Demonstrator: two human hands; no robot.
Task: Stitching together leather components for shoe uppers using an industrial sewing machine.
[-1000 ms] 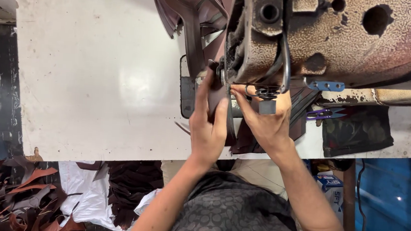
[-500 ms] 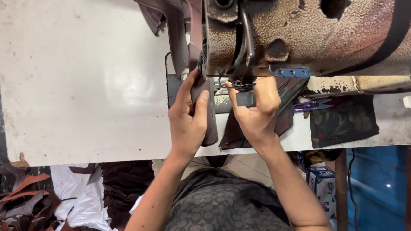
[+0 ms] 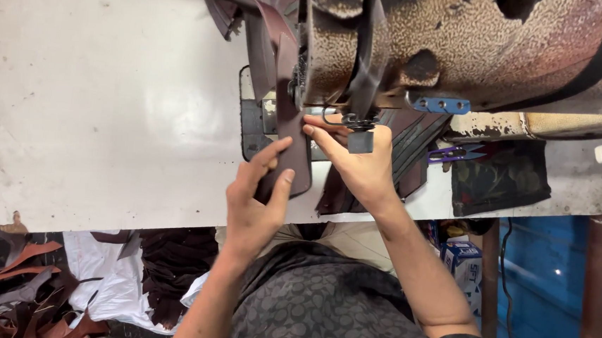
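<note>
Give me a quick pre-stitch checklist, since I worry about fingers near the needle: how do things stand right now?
1. Left hand flat on dark leather strip: ok.
2. Right hand fingertips clear of the needle: not ok, they sit right under the sewing machine head.
3. Strip aligned under the presser foot: cannot tell, hidden.
4. Purple snips out of the way: ok.
5. White table bare left of the strip: ok.

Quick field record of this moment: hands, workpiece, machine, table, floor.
left hand: fingers spread flat on the dark brown leather strip, pressing it to the table
right hand: fingertips at the presser foot, beside the strip
sewing machine: worn, rust-speckled, over the strip
table: white; purple snips and a dark cloth to the right
floor: brown leather scraps at lower left
</note>
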